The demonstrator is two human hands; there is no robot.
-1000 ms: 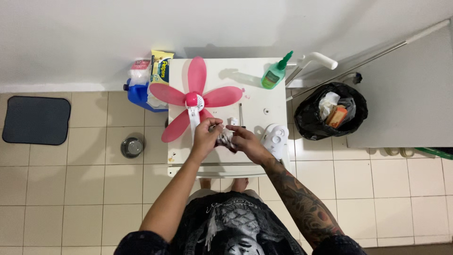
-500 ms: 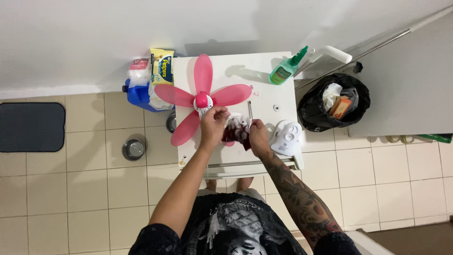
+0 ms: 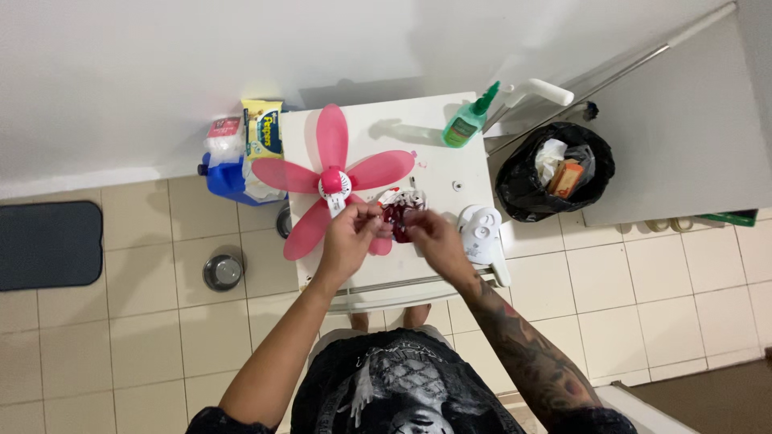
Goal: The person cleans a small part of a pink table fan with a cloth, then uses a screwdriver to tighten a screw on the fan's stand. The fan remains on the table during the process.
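1. left hand (image 3: 347,235) sits at about 11 o'clock from the torso, fingers curled inward, fingertips pointing toward 2 o'clock.
2. left forearm is bare and runs from 7 o'clock up to the wrist.
3. right hand (image 3: 425,233) is just beside the left, at 12 o'clock, fingers pinched together.
4. right forearm is tattooed and slants from 5 o'clock up toward 11 o'clock.
5. both elbows are bent, the hands nearly meeting.

1 pink fan blade set (image 3: 334,181), 1 green bottle (image 3: 466,124), 1 bin (image 3: 555,173), 1 steel bowl (image 3: 223,271).
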